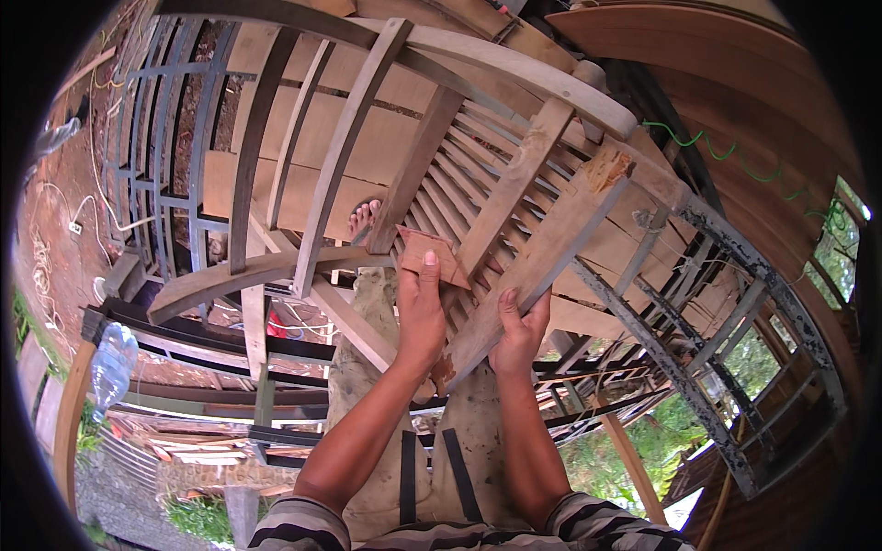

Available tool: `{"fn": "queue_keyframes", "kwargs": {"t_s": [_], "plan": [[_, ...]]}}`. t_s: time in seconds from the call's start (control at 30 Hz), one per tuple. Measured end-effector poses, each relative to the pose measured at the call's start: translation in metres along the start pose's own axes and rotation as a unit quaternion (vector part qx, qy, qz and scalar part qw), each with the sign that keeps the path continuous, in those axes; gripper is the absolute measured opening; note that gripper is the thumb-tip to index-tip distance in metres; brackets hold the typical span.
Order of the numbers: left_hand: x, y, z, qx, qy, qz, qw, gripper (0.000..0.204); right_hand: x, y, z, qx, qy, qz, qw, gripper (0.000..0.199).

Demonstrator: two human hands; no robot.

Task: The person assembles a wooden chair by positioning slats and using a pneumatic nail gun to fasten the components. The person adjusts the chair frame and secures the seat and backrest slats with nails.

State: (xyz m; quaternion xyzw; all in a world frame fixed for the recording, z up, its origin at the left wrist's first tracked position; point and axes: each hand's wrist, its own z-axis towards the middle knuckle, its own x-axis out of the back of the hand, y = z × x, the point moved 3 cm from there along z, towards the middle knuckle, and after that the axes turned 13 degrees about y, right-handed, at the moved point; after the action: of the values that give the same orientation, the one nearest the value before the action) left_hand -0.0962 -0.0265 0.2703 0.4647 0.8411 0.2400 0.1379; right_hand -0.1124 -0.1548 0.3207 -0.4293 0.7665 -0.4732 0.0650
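Note:
My left hand point(423, 308) pinches a flat reddish-brown piece point(448, 264) that looks like folded sandpaper, with the thumb laid over its face. Just right of it, my right hand point(520, 335) is closed around the edge of a thick wooden rail point(551, 243), thumb on the near side. This rail belongs to a wooden chair frame point(358, 138) with curved arms and a fan of narrow slats point(469, 179). Orange-brown rough patches show at both ends of the rail. The fingers under the rail and behind the reddish piece are mostly hidden.
Wooden boards point(312, 147) lie under the chair. A dark, paint-worn metal frame point(726, 367) stands at the right, and a blue-grey metal grille point(175, 110) at the far left. A clear plastic bottle point(112, 367) hangs by a post. A green coiled hose point(703, 142) runs at upper right.

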Motion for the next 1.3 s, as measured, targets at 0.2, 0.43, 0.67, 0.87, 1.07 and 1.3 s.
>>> {"fn": "queue_keyframes", "kwargs": {"t_s": [0.2, 0.43, 0.67, 0.87, 1.07, 1.3], "plan": [[-0.001, -0.005, 0.005, -0.001, -0.01, 0.008, 1.0, 0.047, -0.008, 0.0, 0.013, -0.003, -0.014, 0.021, 1.0, 0.065], [-0.001, -0.006, 0.003, 0.003, -0.015, -0.009, 1.0, 0.047, -0.012, 0.005, 0.018, 0.006, -0.029, -0.01, 1.0, 0.062], [-0.006, -0.011, 0.005, -0.054, 0.008, 0.038, 0.998, 0.044, -0.014, 0.005, 0.019, 0.024, -0.024, -0.016, 0.999, 0.06], [-0.015, -0.012, 0.007, -0.044, -0.006, 0.028, 0.999, 0.04, -0.014, 0.005, 0.019, 0.031, -0.02, -0.036, 0.999, 0.066], [-0.017, -0.006, 0.001, -0.048, -0.012, 0.06, 0.997, 0.04, -0.015, 0.009, 0.023, -0.003, -0.007, -0.033, 0.999, 0.07], [-0.017, -0.02, 0.007, -0.05, -0.027, 0.056, 0.997, 0.042, -0.02, 0.01, 0.024, -0.029, 0.026, -0.033, 0.999, 0.069]]}}
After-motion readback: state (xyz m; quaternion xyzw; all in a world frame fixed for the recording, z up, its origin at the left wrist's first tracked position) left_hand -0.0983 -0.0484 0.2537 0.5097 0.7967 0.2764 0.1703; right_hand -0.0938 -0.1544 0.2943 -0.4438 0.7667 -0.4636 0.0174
